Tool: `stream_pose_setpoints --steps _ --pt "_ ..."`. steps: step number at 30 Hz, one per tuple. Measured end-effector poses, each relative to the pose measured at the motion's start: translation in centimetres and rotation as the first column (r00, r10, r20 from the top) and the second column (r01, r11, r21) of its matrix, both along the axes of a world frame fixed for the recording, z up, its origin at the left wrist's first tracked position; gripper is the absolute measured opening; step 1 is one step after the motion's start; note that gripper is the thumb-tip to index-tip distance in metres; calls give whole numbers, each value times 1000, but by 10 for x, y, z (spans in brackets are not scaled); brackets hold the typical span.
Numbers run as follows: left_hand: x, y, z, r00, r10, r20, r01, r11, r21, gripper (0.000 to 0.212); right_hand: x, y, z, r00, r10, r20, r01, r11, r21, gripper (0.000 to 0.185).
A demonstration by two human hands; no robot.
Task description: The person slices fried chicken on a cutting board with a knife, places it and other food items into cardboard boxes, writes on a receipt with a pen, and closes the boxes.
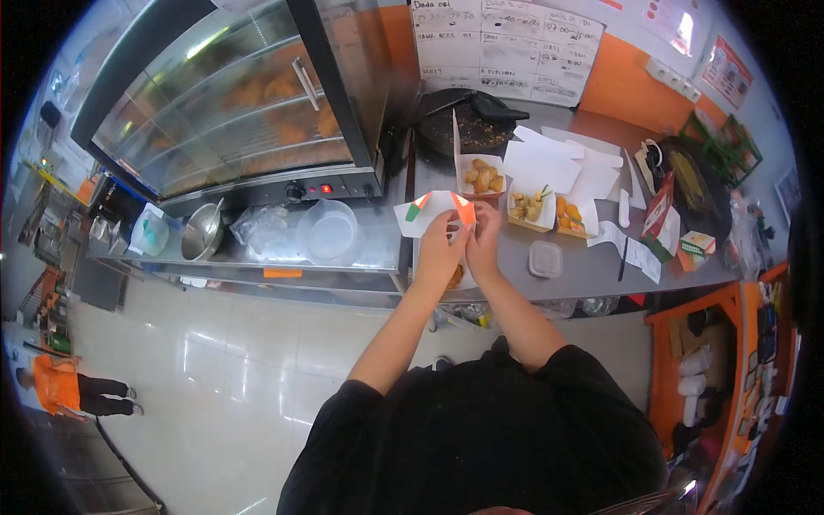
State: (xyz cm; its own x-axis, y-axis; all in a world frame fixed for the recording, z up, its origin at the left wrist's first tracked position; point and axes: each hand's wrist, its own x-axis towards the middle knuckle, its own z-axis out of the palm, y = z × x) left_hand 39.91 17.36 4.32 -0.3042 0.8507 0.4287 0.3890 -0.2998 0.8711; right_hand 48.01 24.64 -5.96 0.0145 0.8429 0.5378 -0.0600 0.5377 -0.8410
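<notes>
Above the steel counter, my left hand [445, 241] and my right hand [484, 232] grip a partly folded paper food box [432, 209], white with orange and green parts. Beneath my forearms, another open box holding fried food [456, 277] is partly hidden. Just beyond my hands stands an open box of fried pieces [483, 176]. To its right are a box of mixed fried food [529, 205] and a smaller box with orange-brown pieces [569, 214]. Unfolded white cartons [544, 158] lie behind them. A lidded plastic tub [545, 259] sits near the counter's front edge.
A glass heated display cabinet [232, 109] stands at the left. Before it are a metal bowl [201, 233] and a plastic container [327, 230]. A paper receipt [627, 250], a pen [623, 259] and a red carton [661, 215] lie right. A person in orange [58, 384] stands far left.
</notes>
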Motion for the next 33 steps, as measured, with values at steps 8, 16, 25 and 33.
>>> stream_pose_setpoints --steps 8,16,25,33 --pt "1 17 -17 975 95 -201 -57 981 185 14 30 -17 31 974 -144 174 149 989 -16 13" --pt "5 16 -28 952 148 -266 -136 989 64 10 33 4 -4 992 -80 99 92 989 -115 16" --pt "9 13 -23 945 182 -272 -159 982 106 13 41 -3 30 982 48 183 -37 997 -61 9" --pt "29 3 -1 943 216 -252 -216 976 27 13 31 -14 37 1000 26 9 -25 997 -76 6"
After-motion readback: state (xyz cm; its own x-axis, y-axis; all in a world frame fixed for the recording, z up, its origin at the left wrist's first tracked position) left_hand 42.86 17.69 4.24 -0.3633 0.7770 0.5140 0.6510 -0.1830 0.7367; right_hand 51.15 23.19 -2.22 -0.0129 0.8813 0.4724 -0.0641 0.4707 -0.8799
